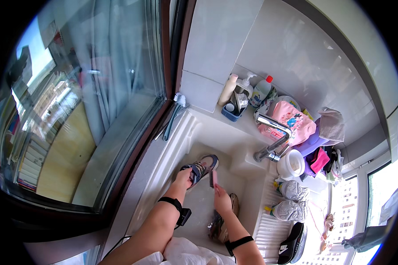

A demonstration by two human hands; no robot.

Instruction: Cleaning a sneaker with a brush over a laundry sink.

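My left hand (184,177) grips a dark blue and beige lace-up sneaker (202,166) by its heel end, over the floor of a white sink (194,215). In my right hand (222,200) is a pink-handled scrubbing brush (213,179) with dark bristles, held by its handle close beside the sneaker. Whether the bristles touch the shoe I cannot tell. Another shoe (233,202) lies in the sink beneath my right forearm, partly hidden by it.
A chrome faucet (275,132) juts over the sink's far right corner. Bottles and a pink pack (295,122) line the back ledge. A white tub (290,164), silvery wrapped bundles (290,210) and a black slide sandal (292,241) stand right. A long-handled brush (174,116) lies on the left ledge.
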